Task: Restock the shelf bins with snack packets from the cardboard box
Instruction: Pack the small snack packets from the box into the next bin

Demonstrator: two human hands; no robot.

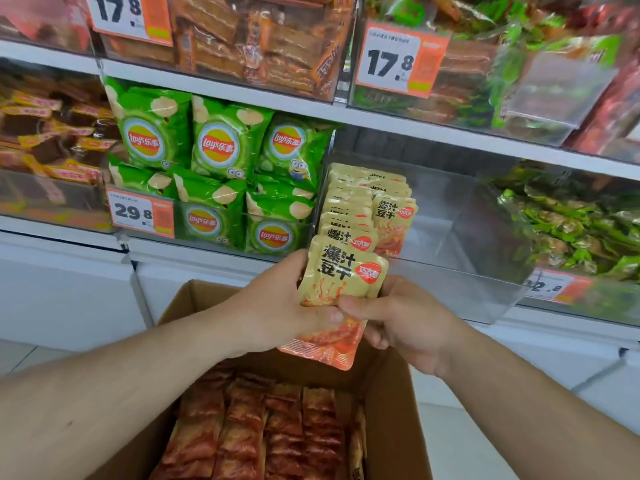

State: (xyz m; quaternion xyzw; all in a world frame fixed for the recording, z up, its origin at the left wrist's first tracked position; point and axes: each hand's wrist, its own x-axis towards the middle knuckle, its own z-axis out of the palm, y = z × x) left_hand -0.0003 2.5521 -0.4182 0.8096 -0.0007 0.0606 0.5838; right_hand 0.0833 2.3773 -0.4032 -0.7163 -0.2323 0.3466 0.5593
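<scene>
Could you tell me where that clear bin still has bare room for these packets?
The clear bin is bare right of the tan packet rows, up to its right wall beside the green-wrapped snacks. Its left side is crowded, against the chip bags.

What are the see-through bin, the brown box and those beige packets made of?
Bin: clear rigid plastic, likely acrylic, with glossy reflections. Box: matte brown cardboard with folded flaps. Packets: thin printed plastic film, it seems, slightly shiny, with sealed edges.

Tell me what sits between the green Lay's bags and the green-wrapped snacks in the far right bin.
In the head view, a clear bin lies between them, with tan snack packets rowed at its left; the rest looks bare.
</scene>
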